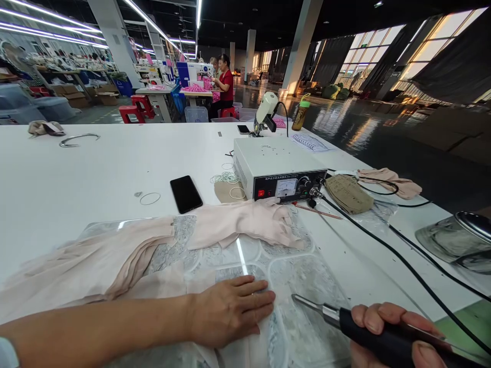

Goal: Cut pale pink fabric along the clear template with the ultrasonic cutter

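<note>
My left hand [233,309] lies flat, fingers stretched out, pressing a pale pink strip of thin fabric [164,281] onto a clear, scuffed plastic board [307,278]. At the lower right my right hand [395,332] is wrapped round the black handle of an ultrasonic handpiece [355,327]. Its narrow metal tip points left, above the board and a short way right of my left fingertips. A stack of pale pink fabric pieces [92,255] spreads over the left side. Another pale pink fabric bundle [245,222] rests along the board's far edge.
A control box [284,168] with a dial stands behind the board; a black cable [383,243] crosses the right side. Nearby are a phone [186,194], rubber bands [226,177], a brown fabric bundle [349,193] and a glass jar [456,237]. A person in red [226,87] sits at a sewing machine beyond.
</note>
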A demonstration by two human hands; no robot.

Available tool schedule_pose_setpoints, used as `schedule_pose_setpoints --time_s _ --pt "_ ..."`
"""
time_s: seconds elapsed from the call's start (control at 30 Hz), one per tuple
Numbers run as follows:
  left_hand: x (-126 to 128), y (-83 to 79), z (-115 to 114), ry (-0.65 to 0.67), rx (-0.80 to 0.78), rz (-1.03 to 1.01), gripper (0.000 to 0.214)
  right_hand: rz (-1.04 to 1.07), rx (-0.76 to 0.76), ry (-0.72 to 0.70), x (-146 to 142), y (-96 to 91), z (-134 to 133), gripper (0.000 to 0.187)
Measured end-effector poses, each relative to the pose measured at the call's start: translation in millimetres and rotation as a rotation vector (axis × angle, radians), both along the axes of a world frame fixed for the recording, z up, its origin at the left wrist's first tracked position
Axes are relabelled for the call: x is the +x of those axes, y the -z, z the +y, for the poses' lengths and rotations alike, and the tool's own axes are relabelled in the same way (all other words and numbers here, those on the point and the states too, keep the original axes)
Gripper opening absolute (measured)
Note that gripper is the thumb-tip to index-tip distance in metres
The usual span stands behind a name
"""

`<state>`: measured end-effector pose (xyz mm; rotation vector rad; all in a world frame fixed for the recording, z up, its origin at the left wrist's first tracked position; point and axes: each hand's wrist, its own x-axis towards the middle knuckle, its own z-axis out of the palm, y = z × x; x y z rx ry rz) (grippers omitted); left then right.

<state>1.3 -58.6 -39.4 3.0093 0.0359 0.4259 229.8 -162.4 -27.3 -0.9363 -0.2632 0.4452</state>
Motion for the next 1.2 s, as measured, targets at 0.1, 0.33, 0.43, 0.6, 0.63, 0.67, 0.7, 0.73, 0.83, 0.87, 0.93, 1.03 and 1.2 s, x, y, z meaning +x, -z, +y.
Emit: schedule_pose_setpoints --time_s 0.1,0.33,0.43,0.6,0.63,0.67,0.7,0.73,0.83,0.87,0.93,1.03,1.2 --pt "0 1.2 0 -0.003 -0.006 -0.002 0.038 -0.025 -0.001 -0.024 2 4.7 0 0.016" --pt "-1 2.2 0 -0.004 -0.027 0.012 0.038 -0.100 -0.001 -0.040 4 7.0 2 0.017" --pt "-1 2.5 0 -0.002 -0.029 0.016 0.038 -0.183 -0.003 -0.074 2 2.3 3 0.017" --pt "-1 4.5 0 -0.008 -0.040 0.012 0.038 -0.186 -0.005 -0.083 1 0.6 4 0.013" --pt "-1 4.8 -1 -0.009 -0.042 0.010 0.038 -0.162 -0.006 -0.071 1 0.8 5 0.013" --pt "-1 5.1 -1 -0.010 -0.042 0.010 0.038 -0.140 -0.005 -0.059 0 1.0 5 0.013" --pt "-2 5.2 -1 -0.010 -0.038 0.014 0.038 -0.123 -0.007 -0.047 -1 0.9 6 0.013" --pt "-2 5.2 -1 -0.010 -0.033 0.019 0.038 -0.110 -0.011 -0.033 -1 0.4 7 0.013" --pt "-2 5.0 -1 -0.013 -0.011 0.027 0.039 -0.083 -0.030 -0.006 -5 -2.6 10 0.014" --pt "-2 4.9 -1 -0.013 -0.007 0.025 0.039 -0.075 -0.036 -0.002 -6 -3.8 11 0.015" --pt "-2 4.7 -1 -0.012 -0.004 0.018 0.039 -0.065 -0.042 0.008 -8 -6.2 13 0.017" --pt "-2 4.9 -1 -0.006 -0.010 0.005 0.038 -0.072 -0.057 0.035 -10 -9.1 16 0.019" --pt "-2 6.2 -1 -0.008 -0.012 -0.008 0.037 -0.176 -0.075 0.044 -12 -13.0 21 0.015"
